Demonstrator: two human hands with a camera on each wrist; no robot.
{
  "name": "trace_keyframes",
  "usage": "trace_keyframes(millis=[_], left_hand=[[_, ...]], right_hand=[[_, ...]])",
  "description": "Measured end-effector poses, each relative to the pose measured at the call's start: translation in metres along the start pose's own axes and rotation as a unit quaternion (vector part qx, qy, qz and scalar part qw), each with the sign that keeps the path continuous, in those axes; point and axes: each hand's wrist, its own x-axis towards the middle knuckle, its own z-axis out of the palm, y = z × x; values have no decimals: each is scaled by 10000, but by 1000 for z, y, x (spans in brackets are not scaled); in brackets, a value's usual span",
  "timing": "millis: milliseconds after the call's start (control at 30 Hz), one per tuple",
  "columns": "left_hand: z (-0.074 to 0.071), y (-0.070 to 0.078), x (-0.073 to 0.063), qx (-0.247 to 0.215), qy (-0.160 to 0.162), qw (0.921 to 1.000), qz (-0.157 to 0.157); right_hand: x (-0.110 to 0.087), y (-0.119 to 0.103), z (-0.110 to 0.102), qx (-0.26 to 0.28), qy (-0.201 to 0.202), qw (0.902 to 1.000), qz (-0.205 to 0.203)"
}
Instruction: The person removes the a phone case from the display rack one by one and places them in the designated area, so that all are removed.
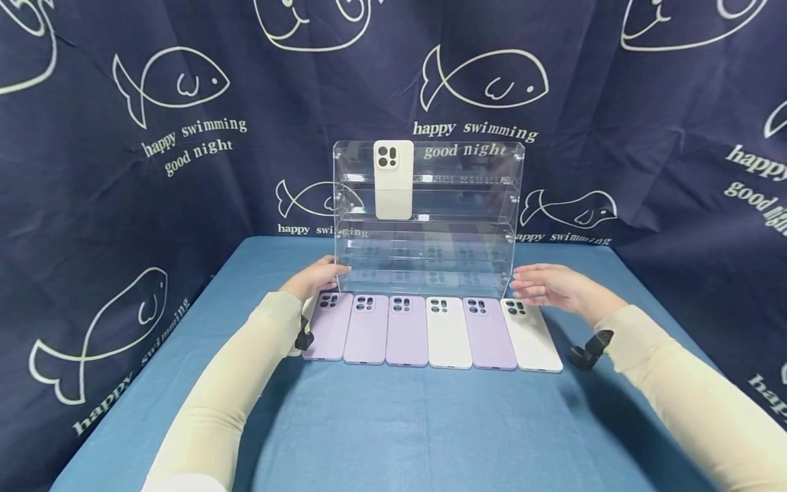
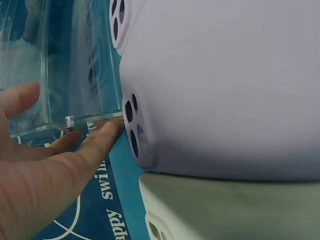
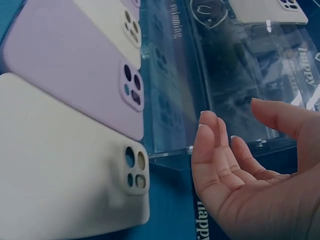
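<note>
A clear acrylic tiered display stand (image 1: 430, 236) stands upright behind a row of phone cases. One white phone case (image 1: 393, 191) leans on its upper tiers, left of centre. My left hand (image 1: 316, 275) is at the stand's lower left side, its fingers extended along the side panel and the thumb near the front. On the other side, my right hand (image 1: 553, 287) is held beside the lower right edge, fingers loosely bent and holding nothing; the right wrist view shows its fingertips close to the panel. Below it lies a white phone case (image 1: 531, 338), with a lilac phone case (image 1: 490, 335) alongside.
The row on the blue cloth-covered table (image 1: 418, 430) continues leftward with a white case (image 1: 449, 335) and several lilac cases (image 1: 366, 331). A pale case (image 1: 295, 352) at the left end is mostly hidden by my wrist. A navy fish-print curtain (image 1: 381, 89) hangs behind.
</note>
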Motion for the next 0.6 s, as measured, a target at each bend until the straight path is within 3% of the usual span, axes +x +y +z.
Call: trace_keyframes(millis=[600], left_hand=[[2, 8, 1, 171, -2, 9996, -210]], right_hand=[[14, -35, 10, 51, 339, 9980, -539]])
